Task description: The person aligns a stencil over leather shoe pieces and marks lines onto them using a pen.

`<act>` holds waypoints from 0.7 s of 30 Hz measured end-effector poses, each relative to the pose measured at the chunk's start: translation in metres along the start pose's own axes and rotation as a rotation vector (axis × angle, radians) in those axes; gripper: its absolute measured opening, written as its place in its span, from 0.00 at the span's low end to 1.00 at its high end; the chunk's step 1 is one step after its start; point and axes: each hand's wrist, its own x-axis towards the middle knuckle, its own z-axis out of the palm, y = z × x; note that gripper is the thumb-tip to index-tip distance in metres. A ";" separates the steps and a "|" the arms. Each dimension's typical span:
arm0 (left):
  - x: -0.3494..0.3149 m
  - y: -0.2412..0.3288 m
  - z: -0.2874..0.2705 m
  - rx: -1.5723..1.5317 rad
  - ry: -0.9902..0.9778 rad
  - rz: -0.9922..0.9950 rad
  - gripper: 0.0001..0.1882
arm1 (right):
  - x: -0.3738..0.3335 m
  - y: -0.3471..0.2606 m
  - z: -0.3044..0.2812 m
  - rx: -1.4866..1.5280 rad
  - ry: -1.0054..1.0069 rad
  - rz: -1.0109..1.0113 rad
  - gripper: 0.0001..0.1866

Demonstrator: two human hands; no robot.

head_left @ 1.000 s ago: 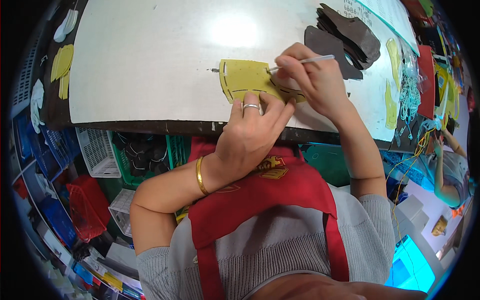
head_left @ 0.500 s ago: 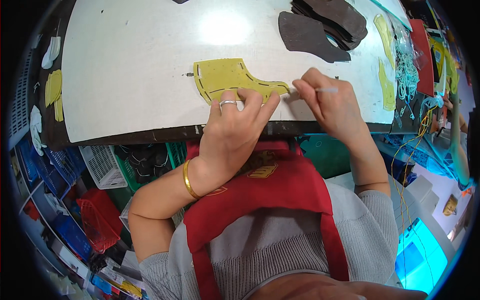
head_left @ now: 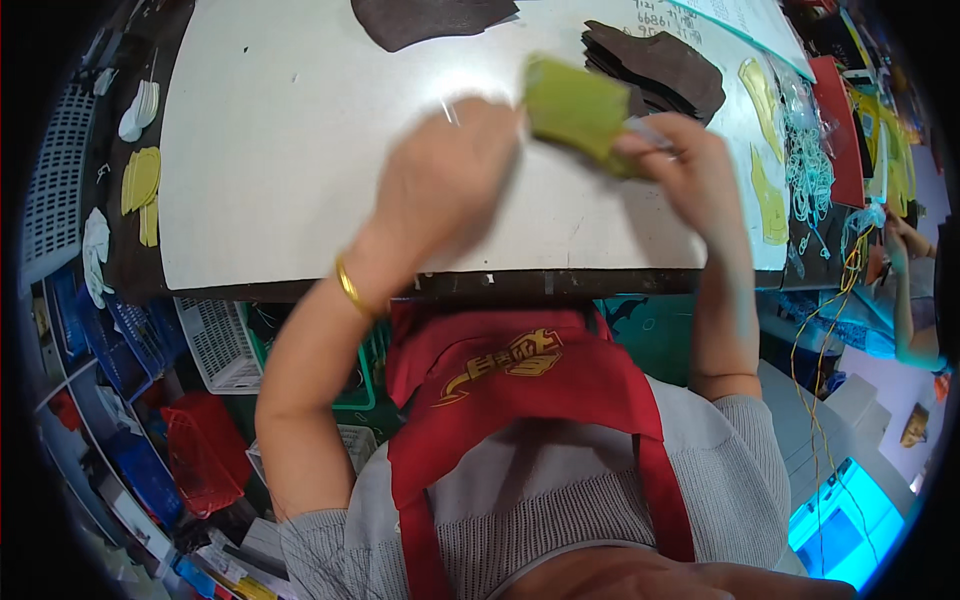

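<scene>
My right hand (head_left: 690, 170) is closed on the narrow end of a yellow template (head_left: 575, 105), which is lifted, tilted and blurred by motion. A thin whitish pen-like tool (head_left: 650, 133) sticks out from the same hand's fingers. Left of the template, my left hand (head_left: 445, 175) is over the white board (head_left: 320, 170); motion smears its fingers, and whether they touch the template is unclear. Behind the template lies a stack of dark brown cut pieces (head_left: 680, 65), partly hidden. One more dark brown piece (head_left: 430, 22) lies at the far edge of the view.
Yellow pattern pieces (head_left: 768, 195) and tangled pale cords (head_left: 808, 150) line the right side. More yellow pieces (head_left: 142, 190) and white gloves (head_left: 97, 250) lie at the left. Below the table edge stand a white crate (head_left: 215, 345) and a red basket (head_left: 205, 450). Another person's arm (head_left: 905, 300) shows far right.
The yellow template has left the board, raised away from me in my right hand. My left hand has come off it and moved away from the near edge. The view has shifted slightly.
</scene>
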 end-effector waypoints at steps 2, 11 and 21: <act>0.029 -0.057 0.013 0.259 0.202 -0.002 0.22 | 0.004 -0.003 -0.022 -0.275 0.089 0.082 0.09; -0.053 0.031 -0.015 -0.009 -0.151 -0.058 0.16 | -0.017 -0.019 0.004 0.302 0.127 -0.010 0.09; -0.089 0.034 -0.004 -0.118 0.124 -0.193 0.15 | -0.005 -0.029 0.064 -0.064 -0.266 -0.168 0.10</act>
